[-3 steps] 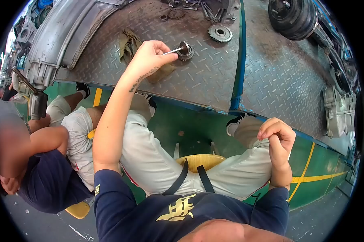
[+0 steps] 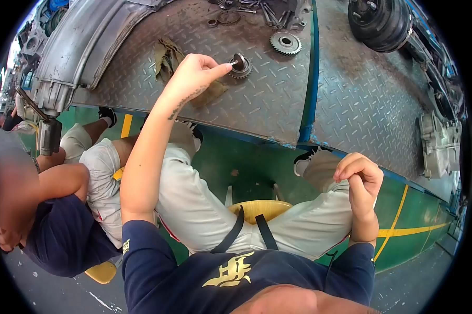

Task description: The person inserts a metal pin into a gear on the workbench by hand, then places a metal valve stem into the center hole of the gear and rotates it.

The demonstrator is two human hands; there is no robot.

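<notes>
My left hand (image 2: 203, 72) is over the near part of the diamond-plate bench top, thumb and index finger pinched at a metal valve (image 2: 239, 61). The valve's dark round head shows beyond the fingertips, while its stem is hidden by them. Right behind it lies a small toothed gear (image 2: 245, 72), overlapped by the valve head in this view. A crumpled olive rag (image 2: 167, 56) is just beyond my left wrist. My right hand (image 2: 362, 180) is raised above my right knee, fingers curled in toward the thumb, with nothing visible in them.
A larger gear (image 2: 285, 43) lies farther back on the bench (image 2: 270, 99), near several bolts (image 2: 270, 15) and a ring (image 2: 228, 18). A big metal housing (image 2: 84, 47) stands at left. Another person (image 2: 63, 225) sits to my left. A dark drum (image 2: 378, 23) is at far right.
My left fingertips have shifted slightly right toward the valve head, and the stem that showed between them is now covered. My right hand stays where it was.
</notes>
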